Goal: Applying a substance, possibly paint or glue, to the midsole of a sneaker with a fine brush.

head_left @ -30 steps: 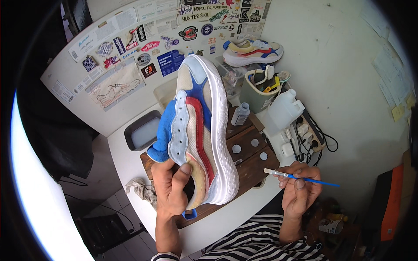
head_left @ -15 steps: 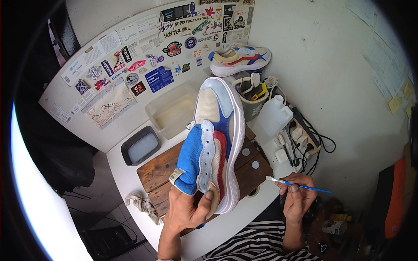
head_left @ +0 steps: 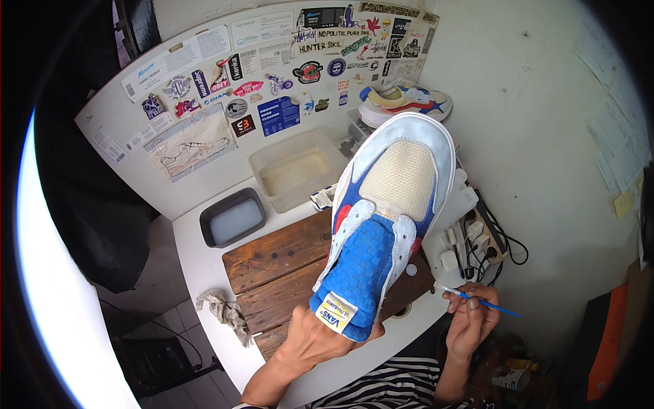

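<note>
A lace-less sneaker (head_left: 398, 177) with a cream mesh toe, pale grey-blue trim, blue tongue and white sole is held up over the table, its toe pointing away from me. My left hand (head_left: 310, 344) grips it at the heel end, and the shoe hides most of those fingers. Off to the right, my right hand (head_left: 471, 320) pinches a thin blue-handled paintbrush (head_left: 487, 303) whose pale bristles point left toward the shoe. Brush and shoe are apart. A matching sneaker (head_left: 405, 102) rests at the back, behind the held one.
Below the shoe lies a dark wooden board (head_left: 272, 279) on the white table. A grey tub (head_left: 233, 221) and a clear plastic basin (head_left: 296, 170) hold liquid. A crumpled rag (head_left: 225, 313) hangs at the left edge. A power strip (head_left: 487, 235) with cables sits at right.
My left hand has turned the sneaker from its side to show its top and tongue, and moved it right and closer. The view has shifted slightly. My right hand still holds the paintbrush.
</note>
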{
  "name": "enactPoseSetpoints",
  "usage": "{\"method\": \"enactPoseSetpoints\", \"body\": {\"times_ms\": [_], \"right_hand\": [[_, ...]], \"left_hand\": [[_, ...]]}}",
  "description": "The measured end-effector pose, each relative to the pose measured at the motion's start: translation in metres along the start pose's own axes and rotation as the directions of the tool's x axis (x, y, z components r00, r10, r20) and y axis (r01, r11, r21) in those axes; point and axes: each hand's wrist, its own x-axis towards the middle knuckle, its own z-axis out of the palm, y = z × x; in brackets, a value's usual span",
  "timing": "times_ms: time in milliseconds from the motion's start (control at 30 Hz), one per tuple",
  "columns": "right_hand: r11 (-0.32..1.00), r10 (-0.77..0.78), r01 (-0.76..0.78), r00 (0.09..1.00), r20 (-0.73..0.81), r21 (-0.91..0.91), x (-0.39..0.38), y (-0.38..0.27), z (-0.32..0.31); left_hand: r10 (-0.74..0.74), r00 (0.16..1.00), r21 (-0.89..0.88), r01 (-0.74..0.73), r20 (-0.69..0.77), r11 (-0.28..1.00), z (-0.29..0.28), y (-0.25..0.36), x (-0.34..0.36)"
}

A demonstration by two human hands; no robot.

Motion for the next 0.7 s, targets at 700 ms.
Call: {"method": "enactPoseSetpoints", "body": {"times_ms": [700], "right_hand": [[1.0, -0.009, 0.009, 1.0, 0.006, 0.004, -0.006, -0.009, -0.003]], "left_hand": [[-0.109, 0.991, -0.638, 0.032, -0.082, 0.77, -0.006, -0.009, 0.009]]}}
